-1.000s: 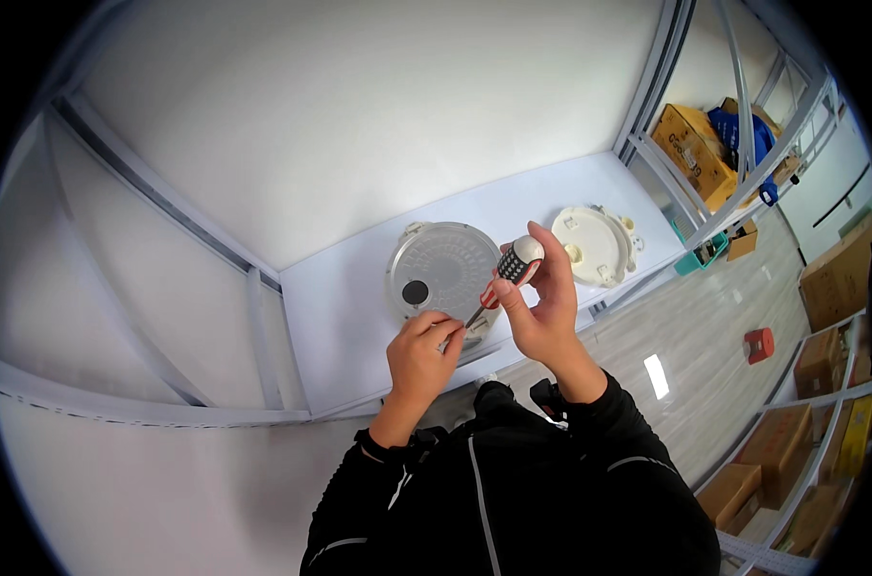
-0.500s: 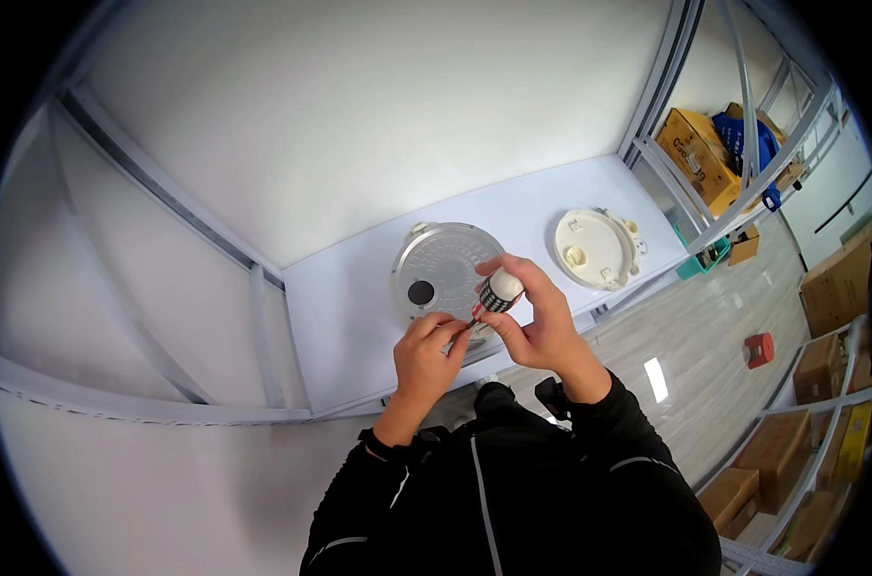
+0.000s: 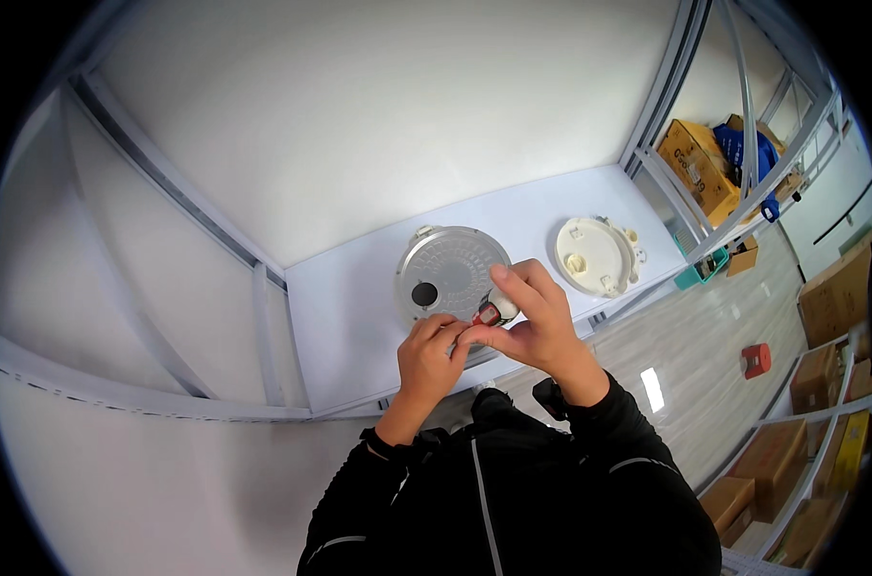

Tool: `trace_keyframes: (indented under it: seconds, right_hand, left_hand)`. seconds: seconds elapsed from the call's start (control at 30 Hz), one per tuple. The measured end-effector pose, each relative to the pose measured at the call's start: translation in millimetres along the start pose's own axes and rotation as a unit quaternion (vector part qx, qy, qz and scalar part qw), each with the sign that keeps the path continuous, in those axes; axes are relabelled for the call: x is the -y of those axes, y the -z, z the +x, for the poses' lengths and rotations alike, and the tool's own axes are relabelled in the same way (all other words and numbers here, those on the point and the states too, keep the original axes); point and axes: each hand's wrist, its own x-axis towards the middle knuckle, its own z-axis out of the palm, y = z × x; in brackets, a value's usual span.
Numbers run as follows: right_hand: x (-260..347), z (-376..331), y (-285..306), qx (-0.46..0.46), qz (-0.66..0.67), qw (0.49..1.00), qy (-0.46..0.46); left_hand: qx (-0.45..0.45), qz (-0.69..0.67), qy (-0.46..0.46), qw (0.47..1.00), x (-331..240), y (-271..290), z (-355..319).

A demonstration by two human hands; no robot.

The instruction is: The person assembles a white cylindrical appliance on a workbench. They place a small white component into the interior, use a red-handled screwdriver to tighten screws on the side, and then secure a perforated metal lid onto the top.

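Observation:
My right hand (image 3: 541, 322) is closed around a screwdriver (image 3: 501, 305) with a white, black and red handle. Its thumb reaches toward the red end, beside the fingers of my left hand (image 3: 428, 357). Those left fingers are pinched together at the tool's front end, where the shaft is mostly hidden. Both hands are over the near edge of a round, silver-grey appliance part (image 3: 455, 254) with a patterned metal face and a dark round spot. To the right lies a round cream-white plastic cover (image 3: 597, 252), hollow side up, with small fittings along its rim.
The white table (image 3: 335, 326) stands against a pale wall with grey metal frame posts. At the right are a yellow carton (image 3: 700, 168), a blue bag (image 3: 748, 154), a teal basket (image 3: 702, 272), a red stool (image 3: 756, 360) and shelves with brown boxes (image 3: 776, 456).
The screwdriver has turned in my right hand, its red part now facing up. My right thumb has moved left to my left fingertips. The left hand has barely moved.

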Motion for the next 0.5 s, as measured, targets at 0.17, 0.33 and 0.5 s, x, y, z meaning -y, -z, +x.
trace_keyframes:
  seconds: [0.17, 0.33, 0.5]
  right_hand:
    - [-2, 11, 3, -0.016, 0.039, 0.999, -0.030]
    - [4, 14, 7, 0.007, 0.122, 0.991, -0.058]
    - [8, 3, 11, 0.008, 0.056, 0.996, -0.068]
  left_hand:
    - [0.008, -0.018, 0.016, 1.000, 0, -1, 0]
    - [0.011, -0.012, 0.015, 1.000, 0, 2, -1]
    - [0.004, -0.011, 0.025, 1.000, -5, 1, 0]
